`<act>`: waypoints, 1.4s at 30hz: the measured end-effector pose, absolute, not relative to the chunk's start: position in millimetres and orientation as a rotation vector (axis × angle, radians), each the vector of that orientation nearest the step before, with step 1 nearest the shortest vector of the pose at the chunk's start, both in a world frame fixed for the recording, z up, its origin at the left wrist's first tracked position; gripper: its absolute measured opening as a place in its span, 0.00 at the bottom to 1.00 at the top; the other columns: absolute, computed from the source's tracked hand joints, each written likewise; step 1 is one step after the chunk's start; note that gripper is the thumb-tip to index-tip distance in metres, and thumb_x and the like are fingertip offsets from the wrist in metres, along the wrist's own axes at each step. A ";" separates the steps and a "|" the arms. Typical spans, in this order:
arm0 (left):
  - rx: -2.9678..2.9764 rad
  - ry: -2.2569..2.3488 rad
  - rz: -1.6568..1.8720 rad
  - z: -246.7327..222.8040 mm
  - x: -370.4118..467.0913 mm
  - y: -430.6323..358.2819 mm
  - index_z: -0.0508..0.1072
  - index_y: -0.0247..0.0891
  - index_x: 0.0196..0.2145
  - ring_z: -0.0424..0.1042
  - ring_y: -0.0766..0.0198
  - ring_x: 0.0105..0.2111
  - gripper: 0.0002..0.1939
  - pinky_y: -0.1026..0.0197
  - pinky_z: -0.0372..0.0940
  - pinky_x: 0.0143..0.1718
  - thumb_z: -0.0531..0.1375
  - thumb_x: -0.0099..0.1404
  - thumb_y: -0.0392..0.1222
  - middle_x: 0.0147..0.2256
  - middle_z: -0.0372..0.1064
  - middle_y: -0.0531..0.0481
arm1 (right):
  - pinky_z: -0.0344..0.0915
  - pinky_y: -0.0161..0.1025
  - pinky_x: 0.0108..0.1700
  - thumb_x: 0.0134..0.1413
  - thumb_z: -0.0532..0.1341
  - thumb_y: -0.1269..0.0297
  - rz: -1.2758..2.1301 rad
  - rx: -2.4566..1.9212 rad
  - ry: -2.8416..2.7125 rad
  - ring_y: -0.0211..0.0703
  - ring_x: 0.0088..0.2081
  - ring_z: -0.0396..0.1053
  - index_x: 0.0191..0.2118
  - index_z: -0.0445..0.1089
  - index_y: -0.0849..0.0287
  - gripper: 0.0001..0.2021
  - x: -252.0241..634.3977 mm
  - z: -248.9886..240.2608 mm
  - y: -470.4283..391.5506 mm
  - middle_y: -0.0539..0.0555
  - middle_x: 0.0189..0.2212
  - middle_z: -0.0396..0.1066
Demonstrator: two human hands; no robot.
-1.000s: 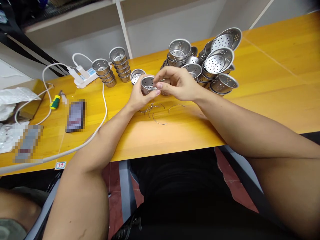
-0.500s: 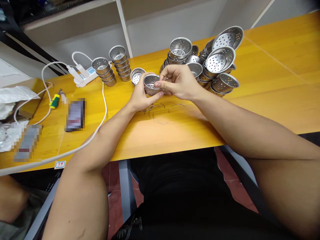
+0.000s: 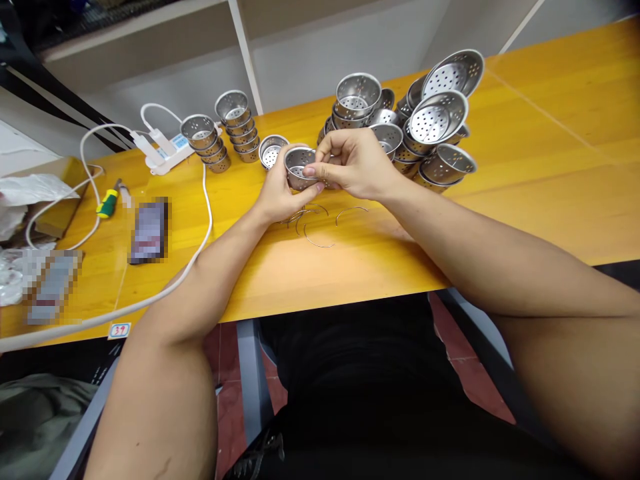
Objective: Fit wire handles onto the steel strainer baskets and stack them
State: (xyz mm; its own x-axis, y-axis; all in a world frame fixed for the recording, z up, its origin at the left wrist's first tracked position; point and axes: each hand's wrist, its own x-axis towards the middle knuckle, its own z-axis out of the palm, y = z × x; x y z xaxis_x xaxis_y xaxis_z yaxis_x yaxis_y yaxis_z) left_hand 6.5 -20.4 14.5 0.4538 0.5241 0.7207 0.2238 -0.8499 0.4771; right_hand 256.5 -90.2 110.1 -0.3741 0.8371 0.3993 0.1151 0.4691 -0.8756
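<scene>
A small perforated metal cup (image 3: pixel 299 164) is wrapped by the fingers and thumb of my left hand (image 3: pixel 278 190), its opening facing up. My right hand (image 3: pixel 353 165) pinches at the cup's right rim with thumb and forefinger; whatever sits between those fingertips is too small to make out. Just behind my left hand stands another perforated cup (image 3: pixel 271 153). Several thin curved wires (image 3: pixel 319 244) lie on the yellow table (image 3: pixel 280 280) below my hands.
Stacked cups (image 3: pixel 247 137) stand at the back left, beside a white power strip (image 3: pixel 170 157). More cups (image 3: pixel 440 123) are piled at the back right. A white cable (image 3: pixel 209 200), a green screwdriver (image 3: pixel 107 203) and a phone (image 3: pixel 149 230) are on the left.
Both hands stay around the cup with hardly any movement. The whole view has shifted slightly, and the bare limb at the lower left edge has gone out of view.
</scene>
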 end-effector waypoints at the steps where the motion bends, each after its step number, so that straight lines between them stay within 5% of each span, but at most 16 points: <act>1: 2.395 0.642 1.341 15.8 7.0 -22.2 0.65 0.51 0.79 0.87 0.40 0.69 0.54 0.29 0.77 0.81 0.69 0.77 0.91 0.67 0.79 0.40 | 0.81 0.54 0.38 0.46 0.86 0.11 0.983 -0.807 -1.799 0.55 0.36 0.73 0.39 0.74 0.46 0.44 256.2 109.5 -90.3 0.52 0.30 0.71; 4: 2.382 0.627 1.354 16.7 7.7 -23.6 0.66 0.51 0.78 0.88 0.42 0.68 0.52 0.30 0.79 0.80 0.70 0.77 0.90 0.66 0.80 0.41 | 0.82 0.54 0.40 0.48 0.85 0.10 0.950 -0.798 -1.818 0.55 0.38 0.75 0.42 0.76 0.46 0.44 255.0 105.4 -91.0 0.53 0.33 0.74; 8: 2.360 0.639 1.411 11.0 2.6 -14.0 0.66 0.52 0.80 0.86 0.41 0.72 0.52 0.32 0.77 0.83 0.71 0.77 0.89 0.68 0.79 0.41 | 0.85 0.55 0.46 0.70 0.72 0.10 0.688 -0.758 -1.832 0.57 0.44 0.80 0.56 0.81 0.46 0.41 256.6 100.2 -92.6 0.58 0.45 0.80; 14: 2.359 0.719 1.430 -1.0 -10.1 3.5 0.59 0.59 0.86 0.79 0.38 0.81 0.57 0.33 0.68 0.90 0.73 0.76 0.88 0.75 0.75 0.41 | 0.86 0.71 0.65 0.83 0.69 0.41 0.399 -0.773 -2.051 0.72 0.64 0.82 0.57 0.88 0.42 0.16 268.9 107.0 -93.4 0.65 0.62 0.85; 18: 2.345 0.758 1.443 -1.4 -10.9 3.4 0.58 0.59 0.87 0.75 0.35 0.84 0.59 0.30 0.64 0.93 0.74 0.75 0.88 0.75 0.75 0.41 | 0.81 0.75 0.72 0.82 0.65 0.53 0.351 -0.845 -2.127 0.74 0.72 0.78 0.60 0.90 0.41 0.15 271.4 113.9 -96.2 0.63 0.66 0.83; 34: 2.341 0.822 1.328 29.0 -0.6 -32.2 0.61 0.55 0.81 0.83 0.34 0.78 0.57 0.30 0.77 0.84 0.70 0.74 0.93 0.72 0.76 0.40 | 0.69 0.84 0.82 0.73 0.70 0.64 0.290 -0.783 -2.329 0.79 0.79 0.72 0.76 0.87 0.43 0.30 264.4 96.4 -93.9 0.67 0.79 0.73; 42: 2.373 0.876 1.422 23.2 -5.3 -19.6 0.66 0.56 0.80 0.81 0.34 0.79 0.55 0.26 0.73 0.88 0.75 0.73 0.89 0.73 0.76 0.40 | 0.75 0.77 0.79 0.75 0.72 0.59 0.170 -0.753 -2.250 0.80 0.77 0.73 0.77 0.85 0.46 0.29 268.1 108.0 -100.6 0.69 0.80 0.72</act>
State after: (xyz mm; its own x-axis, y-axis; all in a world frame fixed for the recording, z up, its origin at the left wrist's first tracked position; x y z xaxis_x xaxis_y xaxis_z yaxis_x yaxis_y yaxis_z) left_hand -5.3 -19.6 23.2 0.3469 0.6035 0.7179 0.3705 -0.7914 0.4862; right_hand 268.1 -100.6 108.0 -0.5499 0.5652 0.6149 0.4665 0.8185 -0.3352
